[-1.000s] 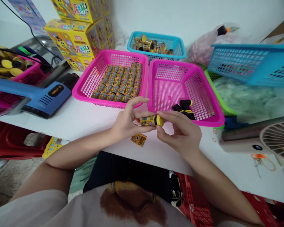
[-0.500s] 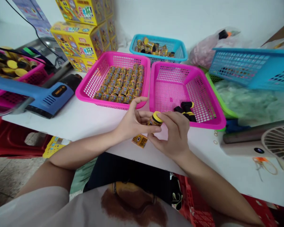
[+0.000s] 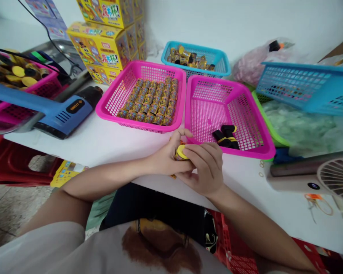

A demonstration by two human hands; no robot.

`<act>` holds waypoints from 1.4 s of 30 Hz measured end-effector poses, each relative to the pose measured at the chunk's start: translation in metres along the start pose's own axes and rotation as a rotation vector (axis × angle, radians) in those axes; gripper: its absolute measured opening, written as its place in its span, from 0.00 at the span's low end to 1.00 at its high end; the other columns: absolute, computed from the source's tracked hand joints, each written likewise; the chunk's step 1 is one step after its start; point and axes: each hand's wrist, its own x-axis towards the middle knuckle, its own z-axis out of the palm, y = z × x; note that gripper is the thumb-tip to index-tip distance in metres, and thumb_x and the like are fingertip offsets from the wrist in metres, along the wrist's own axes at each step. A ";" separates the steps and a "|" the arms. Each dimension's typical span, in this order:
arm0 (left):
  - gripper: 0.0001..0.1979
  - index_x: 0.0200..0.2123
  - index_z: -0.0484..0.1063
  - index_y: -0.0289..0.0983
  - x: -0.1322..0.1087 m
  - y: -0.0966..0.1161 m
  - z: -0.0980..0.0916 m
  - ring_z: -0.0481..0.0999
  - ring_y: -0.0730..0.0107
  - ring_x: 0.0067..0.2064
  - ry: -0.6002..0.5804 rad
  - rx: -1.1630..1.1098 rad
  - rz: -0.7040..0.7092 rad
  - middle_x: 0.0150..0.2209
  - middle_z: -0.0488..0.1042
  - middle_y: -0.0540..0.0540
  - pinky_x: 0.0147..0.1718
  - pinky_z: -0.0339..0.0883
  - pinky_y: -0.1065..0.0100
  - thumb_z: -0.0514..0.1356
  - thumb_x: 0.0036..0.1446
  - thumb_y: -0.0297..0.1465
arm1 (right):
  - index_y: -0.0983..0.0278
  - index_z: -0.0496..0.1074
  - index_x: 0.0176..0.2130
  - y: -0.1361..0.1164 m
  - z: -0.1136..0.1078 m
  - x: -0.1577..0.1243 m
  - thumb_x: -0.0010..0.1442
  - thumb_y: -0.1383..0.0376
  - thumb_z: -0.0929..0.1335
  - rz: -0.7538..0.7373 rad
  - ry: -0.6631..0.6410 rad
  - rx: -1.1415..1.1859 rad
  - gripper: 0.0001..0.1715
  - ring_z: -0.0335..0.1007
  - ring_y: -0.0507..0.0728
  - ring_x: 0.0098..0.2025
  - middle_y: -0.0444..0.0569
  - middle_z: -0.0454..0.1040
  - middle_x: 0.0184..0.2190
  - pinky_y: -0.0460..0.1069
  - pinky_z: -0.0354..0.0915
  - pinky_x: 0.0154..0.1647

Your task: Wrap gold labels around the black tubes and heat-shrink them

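Presently, I see a bare left hand [image 3: 166, 158] and a bare right hand [image 3: 204, 169] meeting above the white table [image 3: 108, 146], their fingers [image 3: 202, 152] curled together and clamped on a small gold-printed canister with a yellow cap [image 3: 181, 153]. Just ahead lies a hot-pink plastic mesh basket [image 3: 140, 127] packed with upright canisters [image 3: 148, 101]. Beside it, a matching pink basket [image 3: 211, 114] holds a few black-wrapped cylinders with yellow bands [image 3: 225, 137]. A blue heat gun [image 3: 65, 112] lies to the left. I judge the step in hand to be working this single canister; the next move seems to call for a steady two-handed grip.
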 end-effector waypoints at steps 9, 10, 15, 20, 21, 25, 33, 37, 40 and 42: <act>0.33 0.54 0.51 0.45 -0.001 -0.001 -0.003 0.69 0.78 0.22 -0.070 0.047 -0.029 0.32 0.68 0.58 0.22 0.62 0.73 0.70 0.56 0.33 | 0.56 0.72 0.60 0.004 -0.014 0.000 0.73 0.54 0.66 -0.031 -0.085 0.037 0.19 0.79 0.60 0.45 0.48 0.84 0.46 0.62 0.70 0.59; 0.32 0.53 0.51 0.45 -0.001 -0.002 -0.002 0.68 0.79 0.23 -0.013 0.103 0.018 0.33 0.67 0.57 0.22 0.61 0.73 0.70 0.54 0.31 | 0.58 0.73 0.57 0.005 -0.013 -0.001 0.72 0.57 0.68 -0.070 -0.072 0.001 0.17 0.79 0.59 0.45 0.48 0.84 0.45 0.62 0.69 0.61; 0.34 0.52 0.47 0.46 0.001 -0.003 0.001 0.67 0.75 0.24 0.083 0.203 0.130 0.29 0.63 0.59 0.22 0.58 0.71 0.70 0.54 0.32 | 0.52 0.75 0.51 0.012 -0.010 -0.006 0.64 0.66 0.74 -0.154 -0.067 -0.077 0.16 0.77 0.58 0.46 0.41 0.84 0.47 0.64 0.66 0.66; 0.34 0.53 0.48 0.46 0.000 -0.008 -0.001 0.67 0.74 0.25 0.064 0.239 0.196 0.28 0.63 0.59 0.23 0.60 0.71 0.71 0.56 0.33 | 0.52 0.76 0.46 0.012 -0.012 -0.004 0.60 0.68 0.76 -0.178 -0.083 -0.075 0.16 0.76 0.58 0.47 0.41 0.83 0.45 0.63 0.64 0.67; 0.33 0.54 0.48 0.46 0.001 -0.010 -0.001 0.68 0.74 0.25 0.071 0.263 0.221 0.28 0.64 0.59 0.23 0.61 0.71 0.69 0.57 0.32 | 0.53 0.76 0.46 0.011 -0.011 -0.003 0.60 0.68 0.76 -0.177 -0.080 -0.106 0.15 0.75 0.58 0.47 0.43 0.82 0.45 0.63 0.65 0.67; 0.31 0.54 0.51 0.45 0.000 -0.006 -0.001 0.76 0.70 0.35 0.207 0.460 0.367 0.38 0.72 0.52 0.33 0.70 0.68 0.68 0.56 0.29 | 0.53 0.75 0.50 0.009 -0.004 -0.002 0.64 0.69 0.73 -0.142 -0.026 -0.164 0.17 0.72 0.57 0.45 0.45 0.79 0.41 0.62 0.68 0.64; 0.14 0.40 0.75 0.39 0.023 0.079 -0.051 0.75 0.71 0.34 0.280 0.828 0.203 0.35 0.78 0.49 0.34 0.68 0.66 0.73 0.57 0.39 | 0.55 0.74 0.60 0.076 -0.035 0.010 0.70 0.46 0.65 0.338 -0.249 -0.027 0.27 0.74 0.64 0.56 0.56 0.75 0.53 0.63 0.71 0.57; 0.20 0.35 0.74 0.40 0.098 0.099 -0.151 0.71 0.72 0.36 0.435 1.007 0.195 0.27 0.72 0.55 0.42 0.68 0.65 0.78 0.46 0.41 | 0.61 0.82 0.42 0.136 -0.041 0.006 0.63 0.48 0.71 0.756 -0.726 -0.179 0.21 0.78 0.63 0.39 0.55 0.81 0.37 0.59 0.74 0.43; 0.22 0.32 0.72 0.39 0.157 0.091 -0.217 0.69 0.66 0.39 0.518 1.105 0.150 0.23 0.68 0.55 0.52 0.67 0.59 0.79 0.43 0.42 | 0.59 0.83 0.41 0.158 -0.032 0.008 0.53 0.53 0.78 0.821 -1.106 -0.096 0.18 0.81 0.63 0.39 0.52 0.83 0.40 0.57 0.75 0.44; 0.23 0.30 0.70 0.41 0.181 0.080 -0.240 0.65 0.68 0.36 0.617 1.186 0.005 0.22 0.65 0.56 0.49 0.65 0.60 0.79 0.43 0.44 | 0.59 0.83 0.42 0.161 -0.026 0.014 0.50 0.59 0.79 0.817 -1.179 -0.064 0.18 0.82 0.64 0.42 0.52 0.84 0.44 0.56 0.76 0.46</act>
